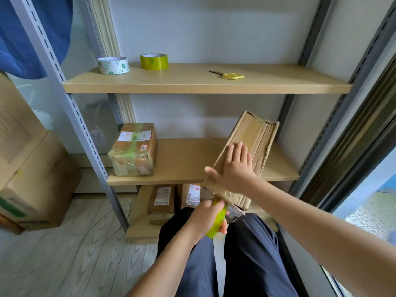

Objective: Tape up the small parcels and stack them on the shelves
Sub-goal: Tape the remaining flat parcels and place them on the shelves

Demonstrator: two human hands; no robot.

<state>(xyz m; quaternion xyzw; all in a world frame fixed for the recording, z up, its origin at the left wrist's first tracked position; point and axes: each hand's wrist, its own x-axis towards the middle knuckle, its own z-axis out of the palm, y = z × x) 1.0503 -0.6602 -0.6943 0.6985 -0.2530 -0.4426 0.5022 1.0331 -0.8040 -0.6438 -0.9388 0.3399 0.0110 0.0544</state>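
One cam only, worn on head, wide-angle. Looks fwd and down, straight at tall grey metal rack with tan wood shelves (205, 79) against pale wall. Very close: forearms reach in from bottom edge, dark blue trouser knees (216, 254) right below. Edges bend, so rack posts lean outward.

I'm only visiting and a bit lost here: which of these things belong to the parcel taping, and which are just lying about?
In use: long cardboard parcel, yellow-green tape roll, left hand, right hand, taped parcel on the middle shelf.

Lying about: white tape roll, second yellow tape roll, scissors, big carton.
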